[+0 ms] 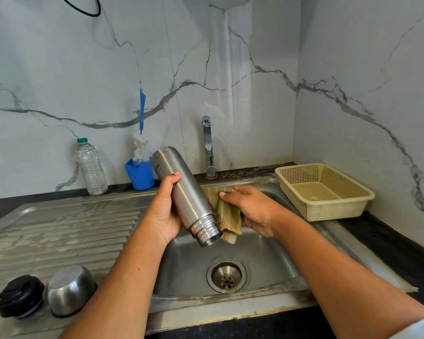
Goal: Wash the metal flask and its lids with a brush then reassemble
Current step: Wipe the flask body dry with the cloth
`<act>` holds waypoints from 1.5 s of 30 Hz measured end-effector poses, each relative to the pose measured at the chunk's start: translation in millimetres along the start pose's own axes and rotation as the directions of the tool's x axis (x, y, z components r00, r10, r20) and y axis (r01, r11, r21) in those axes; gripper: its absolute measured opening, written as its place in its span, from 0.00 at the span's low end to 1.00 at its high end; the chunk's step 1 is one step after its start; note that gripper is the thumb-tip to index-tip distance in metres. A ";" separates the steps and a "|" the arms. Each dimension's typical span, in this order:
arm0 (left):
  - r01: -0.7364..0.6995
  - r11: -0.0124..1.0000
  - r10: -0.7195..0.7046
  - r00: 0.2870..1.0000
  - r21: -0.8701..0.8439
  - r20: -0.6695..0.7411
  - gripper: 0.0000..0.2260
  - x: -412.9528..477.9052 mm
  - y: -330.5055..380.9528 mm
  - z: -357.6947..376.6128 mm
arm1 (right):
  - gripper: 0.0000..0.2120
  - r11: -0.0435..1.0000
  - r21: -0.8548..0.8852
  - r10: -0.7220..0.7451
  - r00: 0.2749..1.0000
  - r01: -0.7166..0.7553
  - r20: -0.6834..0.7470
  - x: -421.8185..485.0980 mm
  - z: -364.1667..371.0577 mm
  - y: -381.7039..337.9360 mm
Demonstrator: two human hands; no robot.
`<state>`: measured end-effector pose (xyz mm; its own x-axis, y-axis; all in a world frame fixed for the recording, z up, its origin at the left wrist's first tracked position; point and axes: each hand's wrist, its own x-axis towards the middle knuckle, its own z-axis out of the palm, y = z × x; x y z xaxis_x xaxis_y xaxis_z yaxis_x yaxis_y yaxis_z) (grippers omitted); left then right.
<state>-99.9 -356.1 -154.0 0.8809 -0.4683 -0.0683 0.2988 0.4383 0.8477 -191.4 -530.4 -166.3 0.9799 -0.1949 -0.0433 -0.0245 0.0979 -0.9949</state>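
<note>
Head view, front left corner of the drainboard (59, 231): what sits there?
— Black lid (19, 296), and just to its right a steel cup lid (70, 289), mouth down. The two look to be touching or nearly so; I cannot tell which.
— Further back?
— Along the back edge, a clear bottle (91, 167) with a green cap stands upright by the wall. To its right, a blue cup (140, 176) holds the brush (140, 150), bristles in the cup and blue handle up.
— Now the hands.
— Left hand (165, 209) is wrapped round the flask (185, 195) at mid-body, thumb across the near side, fingers curled behind it.
— And the flask itself?
— Up in the air over the left part of the sink (181, 267), tilted: base up and to the left, threaded open mouth down and to the right. No lid on it.
— Behind it?
— Tap (209, 148) at the sink's back edge, no water running that I can see.
— Right hand?
— Right hand (252, 209) has a yellowish cloth (227, 214) bunched in its curled fingers, the cloth pressed to the flask's right side near the neck.
— Past that?
— Cream mesh basket (328, 211) on the counter at the sink's back right corner.
</note>
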 end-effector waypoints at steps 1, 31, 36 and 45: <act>-0.001 1.000 0.001 1.000 -0.022 -0.016 0.20 0.7 -0.1 0.0 | 0.13 1.000 0.019 0.010 1.000 -0.009 -0.024 0.3 0.4 0.6; -0.238 0.933 0.090 0.880 -0.271 -0.466 0.26 33.1 -7.4 -12.4 | 0.15 0.852 -0.364 -0.398 0.917 0.377 0.017 -8.3 32.2 5.2; -0.246 0.931 0.094 0.877 -0.271 -0.472 0.28 33.5 -9.1 -8.9 | 0.38 0.586 -0.725 -0.449 0.890 0.362 0.081 -4.4 35.3 11.3; -0.261 0.892 0.040 0.858 -0.368 -0.513 0.29 37.0 -5.6 -19.0 | 0.31 0.525 -0.785 -0.327 0.929 0.330 0.172 -5.8 55.7 17.6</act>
<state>-62.0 -361.3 -171.2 0.9556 0.0088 -0.2947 0.1717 0.7959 0.5806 -186.5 -473.2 -178.5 0.9527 -0.0452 0.3007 0.1548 -0.7790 -0.6077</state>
